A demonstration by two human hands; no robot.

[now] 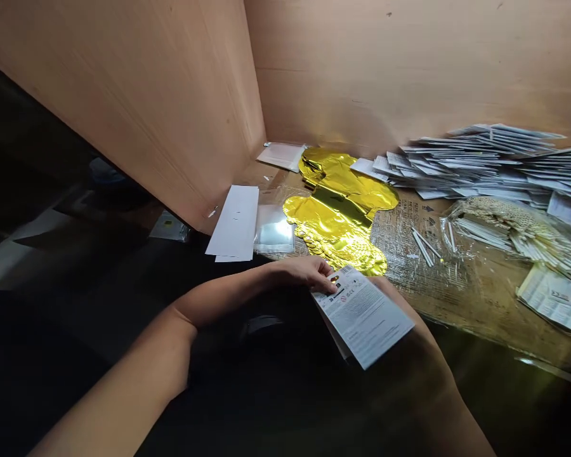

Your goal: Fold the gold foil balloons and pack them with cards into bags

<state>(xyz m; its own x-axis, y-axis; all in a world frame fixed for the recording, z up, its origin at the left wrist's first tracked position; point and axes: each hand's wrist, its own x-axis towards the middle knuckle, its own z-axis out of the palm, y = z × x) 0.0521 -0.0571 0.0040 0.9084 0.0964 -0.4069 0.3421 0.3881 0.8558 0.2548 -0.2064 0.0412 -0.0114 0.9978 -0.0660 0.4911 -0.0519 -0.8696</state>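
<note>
My left hand (302, 273) pinches the top left corner of a printed white leaflet (364, 314) near the table's front edge. My right hand lies under that leaflet and is almost wholly hidden by it; only the wrist and forearm (428, 368) show. Just beyond the leaflet lies a pile of gold foil balloons (337, 212), close to my left fingers.
A big stack of printed leaflets (485, 162) sits at the back right. White straws in clear plastic (509, 235) lie to the right, loose straws (423, 244) beside them. White cards (235, 222) and clear bags (273, 231) lie left. Wooden walls (171, 108) enclose the back and left.
</note>
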